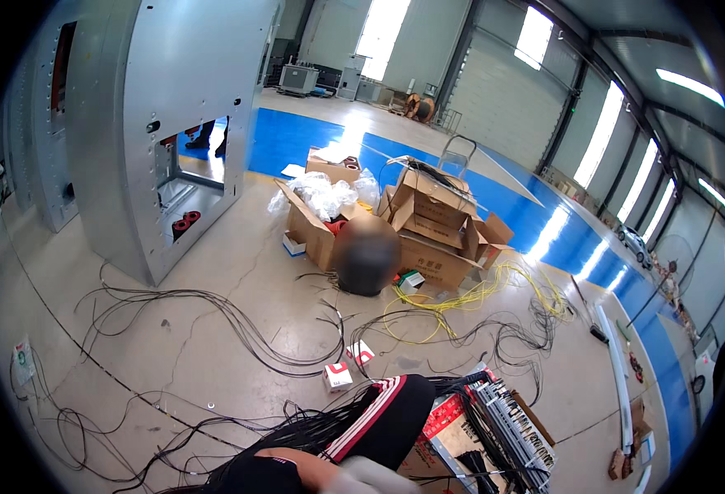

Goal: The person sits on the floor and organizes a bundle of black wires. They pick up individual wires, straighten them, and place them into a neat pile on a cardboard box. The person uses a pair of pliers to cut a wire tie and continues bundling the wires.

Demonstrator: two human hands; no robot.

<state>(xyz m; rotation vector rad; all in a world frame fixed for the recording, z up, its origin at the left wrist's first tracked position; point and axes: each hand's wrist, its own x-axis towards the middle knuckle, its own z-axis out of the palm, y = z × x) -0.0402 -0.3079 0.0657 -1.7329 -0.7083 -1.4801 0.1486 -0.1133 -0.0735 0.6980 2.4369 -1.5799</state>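
My arm in its black sleeve with red and white stripes (383, 416) comes in at the lower edge, lying over a bundle of black wires (297, 432). A pale gloved hand (371, 476) shows at the very bottom; I cannot tell which hand it is, nor how far its fingers are spread or whether they grip anything. Just right of it lies a terminal rack (511, 428) on a red box. Ahead, cardboard boxes (432, 222) stand on the concrete floor (214, 329) beside a grey metal cabinet (181, 123).

A metal cabinet (161, 123) stands at the left, with cardboard boxes (428, 226) piled to its right. Before them, black wires (239, 329) sprawl across the floor (173, 362), with yellow wires (469, 296) to their right. Two small boxes (348, 366) lie among the wires.
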